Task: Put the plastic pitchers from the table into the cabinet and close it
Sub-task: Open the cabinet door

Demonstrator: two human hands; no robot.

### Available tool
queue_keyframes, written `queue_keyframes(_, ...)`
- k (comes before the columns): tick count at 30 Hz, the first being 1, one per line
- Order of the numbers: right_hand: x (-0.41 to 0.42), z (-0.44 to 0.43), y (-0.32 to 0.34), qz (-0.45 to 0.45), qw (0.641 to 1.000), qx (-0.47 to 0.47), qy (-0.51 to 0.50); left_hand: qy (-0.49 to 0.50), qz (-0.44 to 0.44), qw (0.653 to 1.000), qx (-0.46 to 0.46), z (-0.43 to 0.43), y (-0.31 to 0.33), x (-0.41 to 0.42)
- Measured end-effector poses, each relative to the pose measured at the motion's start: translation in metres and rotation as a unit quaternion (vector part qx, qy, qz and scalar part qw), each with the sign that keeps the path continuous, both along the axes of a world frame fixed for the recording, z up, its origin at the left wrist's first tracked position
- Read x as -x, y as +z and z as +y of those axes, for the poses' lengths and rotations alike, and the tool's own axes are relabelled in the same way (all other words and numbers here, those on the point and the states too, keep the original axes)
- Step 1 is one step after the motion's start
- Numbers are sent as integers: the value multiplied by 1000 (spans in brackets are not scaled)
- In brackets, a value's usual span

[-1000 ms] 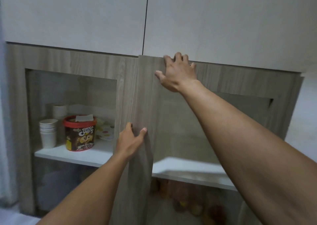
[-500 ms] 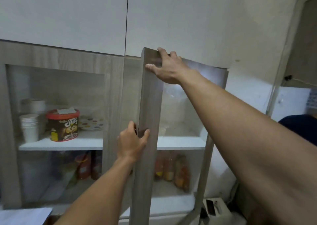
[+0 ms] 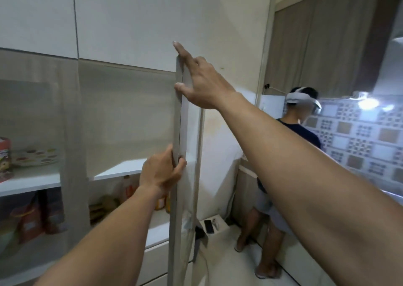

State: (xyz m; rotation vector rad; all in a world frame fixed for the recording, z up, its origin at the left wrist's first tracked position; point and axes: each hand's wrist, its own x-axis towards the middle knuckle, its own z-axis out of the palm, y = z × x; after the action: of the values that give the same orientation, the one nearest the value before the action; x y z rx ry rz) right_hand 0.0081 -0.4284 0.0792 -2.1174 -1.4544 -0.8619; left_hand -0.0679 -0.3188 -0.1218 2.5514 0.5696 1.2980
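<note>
Currently, in the head view, the door-opening step is in hand: the cabinet door (image 3: 179,133) is standing edge-on to the camera, swung well out from the cabinet (image 3: 122,102). The left hand (image 3: 161,172) is gripping the door's free edge at mid-height, fingers wrapped around it. The right hand (image 3: 200,84) is resting near the door's top corner, fingers spread wide, thumb on the edge, enclosing nothing. The plastic pitchers and the worktop are lying outside this view, so their position cannot be told. The next move is judged to call for releasing the door once it is standing clear, then turning toward the pitchers. The white shelf (image 3: 122,169) behind the door is showing bare space, while bottles (image 3: 128,189) are occupying the level below. A second person (image 3: 290,154) is standing near the door's right side, likely limiting further swing.
</note>
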Motion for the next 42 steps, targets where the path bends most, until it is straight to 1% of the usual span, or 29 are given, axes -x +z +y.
queue_keyframes(3,-13,-37,-5,-36,998,10,-41,-43,7,999,-30,-30,4,-17)
queue_keyframes(6,-31,-73,-12,-54,994,15,-92,-83,20,996,-21,-63,5,-39)
queue_keyframes(9,-50,-111,-18,-70,989,20,-133,-99,46,994,-6,-92,6,-68)
queue_keyframes(13,-71,-149,-24,-109,977,57,-176,-126,71,989,-22,-113,7,-107)
queue_keyframes(16,-97,-186,-26,-116,965,81,-219,-132,87,987,-29,-145,11,-144)
queue_keyframes(20,-126,-220,-24,-108,957,104,-250,-140,96,985,16,-186,12,-183)
queue_keyframes(23,-152,-238,-23,-101,953,111,-262,-139,95,985,30,-209,13,-212)
queue_keyframes(29,-208,-265,-28,-77,953,107,-274,-128,82,988,38,-240,7,-277)
queue_keyframes(33,-244,-278,-33,-40,950,112,-287,-116,86,988,55,-261,7,-316)
queue_keyframes(42,-306,-294,-44,-1,951,111,-288,-105,97,987,78,-290,12,-371)
